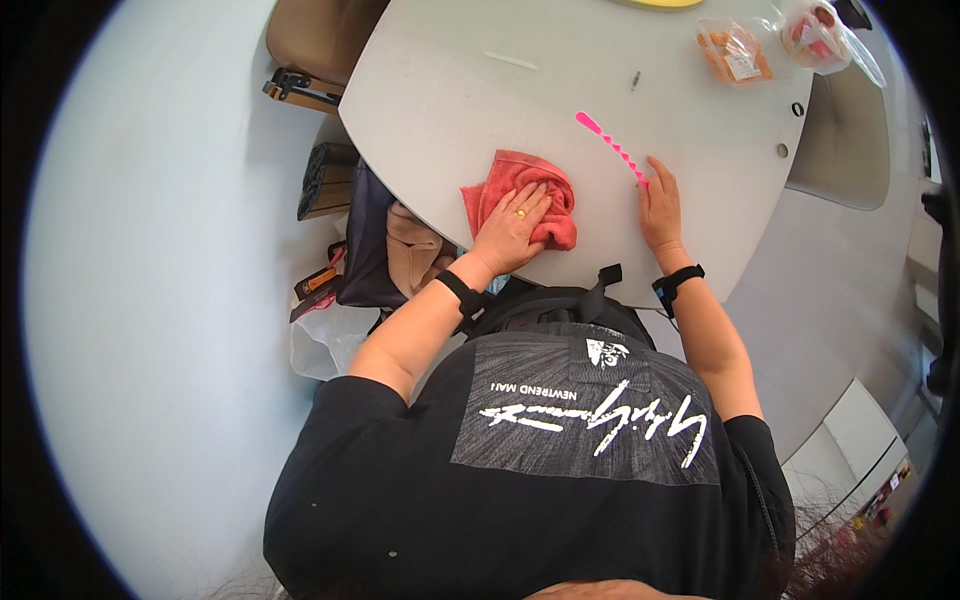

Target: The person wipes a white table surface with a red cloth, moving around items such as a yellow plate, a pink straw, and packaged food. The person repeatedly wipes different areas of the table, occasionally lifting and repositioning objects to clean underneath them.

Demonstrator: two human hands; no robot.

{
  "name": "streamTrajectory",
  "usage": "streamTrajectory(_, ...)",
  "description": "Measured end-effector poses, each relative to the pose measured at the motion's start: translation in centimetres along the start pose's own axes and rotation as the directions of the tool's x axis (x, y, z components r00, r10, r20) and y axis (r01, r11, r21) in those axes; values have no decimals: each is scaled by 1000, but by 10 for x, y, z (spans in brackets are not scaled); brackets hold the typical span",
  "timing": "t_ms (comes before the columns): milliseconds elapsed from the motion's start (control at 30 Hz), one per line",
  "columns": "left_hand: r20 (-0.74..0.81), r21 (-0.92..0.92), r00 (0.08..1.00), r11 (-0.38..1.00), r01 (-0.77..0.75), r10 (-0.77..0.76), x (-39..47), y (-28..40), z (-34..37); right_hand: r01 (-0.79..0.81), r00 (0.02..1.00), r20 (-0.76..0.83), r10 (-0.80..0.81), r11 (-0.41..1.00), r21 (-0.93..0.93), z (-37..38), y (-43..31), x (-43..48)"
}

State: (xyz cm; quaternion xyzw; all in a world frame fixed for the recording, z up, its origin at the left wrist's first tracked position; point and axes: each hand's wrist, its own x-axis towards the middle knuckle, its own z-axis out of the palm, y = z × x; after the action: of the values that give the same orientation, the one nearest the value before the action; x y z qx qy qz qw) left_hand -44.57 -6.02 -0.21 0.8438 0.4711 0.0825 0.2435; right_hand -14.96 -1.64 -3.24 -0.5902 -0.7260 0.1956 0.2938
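Note:
A crumpled red terry towel [517, 169] lies near the front edge of a white table [420, 105]. My left hand [517, 225], with a yellow ring on one finger, rests palm down on it and presses it to the tabletop. To its right, my right hand [661, 206] pinches the near end of a bright pink twisted plastic stick [616, 150] between thumb and fingers. The stick slants away to the upper left, its flat rounded end pointing at the far side. Whether it touches the tabletop is hard to tell.
Toward the back right are a clear food box [735, 56] and a knotted plastic bag [817, 37]. Farther in lie a white stick [511, 60] and a small vial-like piece [635, 80]. A black ring [798, 109] and a small round cap [782, 151] sit by the right edge.

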Motion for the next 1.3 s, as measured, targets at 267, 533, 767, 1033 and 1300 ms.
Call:
streamTrajectory(267,-251,63,929,953,296,-272,68,-134,-50,10,999,31,-8,996,-85,-1,-5,5)
streamTrajectory(533,-405,141,846,891,432,-346,147,-246,-108,-1,1000,29,4,993,-119,0,-4,2)
streamTrajectory(767,-221,50,946,966,254,-238,97,-185,-75,11,1000,27,-8,993,-119,-1,-4,3)
streamTrajectory(1033,72,-24,995,997,71,-69,-7,-61,-43,3,999,32,0,995,-99,-1,-4,4)
streamTrajectory(1300,-307,77,924,961,264,-229,55,-185,-91,-21,998,57,29,991,-128,-3,-4,3)
